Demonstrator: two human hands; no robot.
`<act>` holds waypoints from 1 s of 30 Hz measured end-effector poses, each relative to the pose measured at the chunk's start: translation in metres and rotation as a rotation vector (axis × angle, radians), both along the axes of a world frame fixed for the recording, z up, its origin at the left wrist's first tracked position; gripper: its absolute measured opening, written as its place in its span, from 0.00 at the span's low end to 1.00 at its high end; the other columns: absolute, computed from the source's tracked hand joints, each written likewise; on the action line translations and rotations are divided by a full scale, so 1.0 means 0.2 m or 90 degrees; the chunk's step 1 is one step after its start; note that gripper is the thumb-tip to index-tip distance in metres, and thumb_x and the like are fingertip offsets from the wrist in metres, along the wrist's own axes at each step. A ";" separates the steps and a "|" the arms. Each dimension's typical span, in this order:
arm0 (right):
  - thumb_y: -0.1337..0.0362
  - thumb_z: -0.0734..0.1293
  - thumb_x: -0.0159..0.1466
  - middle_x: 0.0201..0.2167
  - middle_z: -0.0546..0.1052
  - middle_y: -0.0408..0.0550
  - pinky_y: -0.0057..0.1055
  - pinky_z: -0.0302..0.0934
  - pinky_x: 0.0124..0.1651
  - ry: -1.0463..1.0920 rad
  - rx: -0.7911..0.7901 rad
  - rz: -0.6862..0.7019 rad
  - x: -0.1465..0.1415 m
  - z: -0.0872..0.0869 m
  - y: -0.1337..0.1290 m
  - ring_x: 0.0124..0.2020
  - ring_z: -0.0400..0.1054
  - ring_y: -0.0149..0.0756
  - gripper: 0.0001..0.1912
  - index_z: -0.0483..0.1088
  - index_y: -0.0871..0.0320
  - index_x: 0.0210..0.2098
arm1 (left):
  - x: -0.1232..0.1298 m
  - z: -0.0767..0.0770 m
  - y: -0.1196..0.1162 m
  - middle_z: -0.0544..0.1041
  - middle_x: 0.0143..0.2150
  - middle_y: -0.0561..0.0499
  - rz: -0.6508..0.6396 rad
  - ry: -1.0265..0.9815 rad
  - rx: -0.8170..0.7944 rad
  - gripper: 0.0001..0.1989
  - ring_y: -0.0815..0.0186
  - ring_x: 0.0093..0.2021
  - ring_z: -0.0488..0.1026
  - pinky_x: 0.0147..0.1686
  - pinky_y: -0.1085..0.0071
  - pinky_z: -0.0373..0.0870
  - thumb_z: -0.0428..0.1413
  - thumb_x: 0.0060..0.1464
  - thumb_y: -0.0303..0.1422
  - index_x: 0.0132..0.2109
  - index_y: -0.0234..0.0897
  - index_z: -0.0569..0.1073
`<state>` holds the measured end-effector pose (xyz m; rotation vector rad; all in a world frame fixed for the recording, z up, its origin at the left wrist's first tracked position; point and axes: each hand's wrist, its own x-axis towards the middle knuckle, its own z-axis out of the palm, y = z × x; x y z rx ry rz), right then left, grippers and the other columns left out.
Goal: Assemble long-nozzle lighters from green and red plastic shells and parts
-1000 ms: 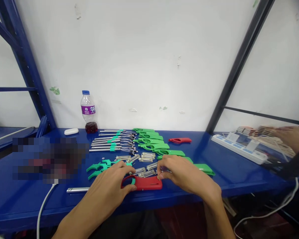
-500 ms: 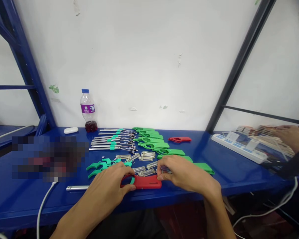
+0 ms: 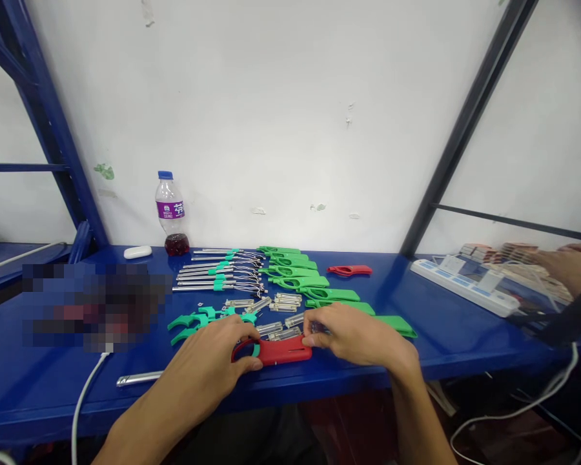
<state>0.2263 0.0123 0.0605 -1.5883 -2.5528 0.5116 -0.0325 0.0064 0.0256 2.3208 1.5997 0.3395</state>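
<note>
Red handle (image 3: 283, 352), one: near edge of the bench (image 3: 392, 290), crosswise between the hands, loop end to the left, teal trigger (image 3: 256, 350) showing in the loop. Left hand (image 3: 213, 352): thumb on the loop's near side, fingers on its far side, pinching it. Right hand (image 3: 356, 336): thumb and fingertips pinching the handle's right end at the far corner. Rod (image 3: 138, 378): projecting left from behind the left forearm. Clear tubes (image 3: 285, 303): loose, just beyond the handle. Green handles (image 3: 297, 282): slanting row, nearest partly behind the right hand.
</note>
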 end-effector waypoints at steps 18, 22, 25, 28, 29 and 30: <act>0.60 0.63 0.73 0.23 0.72 0.40 0.31 0.52 0.34 0.028 -0.049 0.071 0.01 0.01 0.03 0.28 0.66 0.35 0.10 0.73 0.55 0.37 | -0.01 0.02 0.00 0.80 0.51 0.51 -0.004 -0.016 -0.021 0.13 0.53 0.50 0.75 0.48 0.60 0.68 0.62 0.60 0.38 0.51 0.48 0.81; 0.59 0.64 0.72 0.25 0.74 0.41 0.31 0.52 0.34 0.026 -0.044 0.080 0.02 0.00 0.04 0.29 0.66 0.35 0.09 0.73 0.54 0.37 | -0.01 0.01 0.00 0.80 0.51 0.52 0.001 -0.013 -0.019 0.13 0.53 0.49 0.75 0.47 0.60 0.68 0.62 0.60 0.37 0.51 0.49 0.80; 0.56 0.64 0.73 0.24 0.73 0.40 0.31 0.52 0.34 0.027 -0.060 0.073 0.03 0.01 0.04 0.29 0.66 0.34 0.11 0.73 0.54 0.37 | -0.01 0.01 0.00 0.80 0.51 0.52 0.001 -0.014 -0.018 0.12 0.54 0.49 0.76 0.47 0.61 0.67 0.62 0.60 0.37 0.51 0.50 0.81; 0.51 0.64 0.73 0.23 0.73 0.40 0.31 0.53 0.34 0.052 -0.070 0.063 0.06 0.02 0.04 0.28 0.67 0.34 0.15 0.74 0.55 0.39 | -0.01 0.01 0.00 0.80 0.50 0.51 -0.005 -0.015 -0.019 0.13 0.54 0.49 0.76 0.47 0.61 0.67 0.62 0.60 0.38 0.52 0.49 0.80; 0.49 0.63 0.73 0.24 0.73 0.40 0.31 0.53 0.34 0.070 -0.063 0.057 0.07 0.02 0.05 0.28 0.67 0.34 0.16 0.74 0.55 0.40 | -0.01 0.00 0.01 0.80 0.51 0.51 -0.007 -0.016 -0.020 0.13 0.54 0.49 0.76 0.47 0.60 0.67 0.62 0.60 0.38 0.52 0.48 0.80; 0.48 0.63 0.73 0.25 0.74 0.41 0.31 0.53 0.34 0.096 -0.046 0.051 0.08 0.02 0.05 0.29 0.67 0.33 0.18 0.74 0.55 0.40 | -0.01 0.00 0.01 0.80 0.51 0.51 -0.008 -0.018 -0.020 0.13 0.54 0.49 0.76 0.48 0.60 0.67 0.62 0.60 0.39 0.52 0.48 0.80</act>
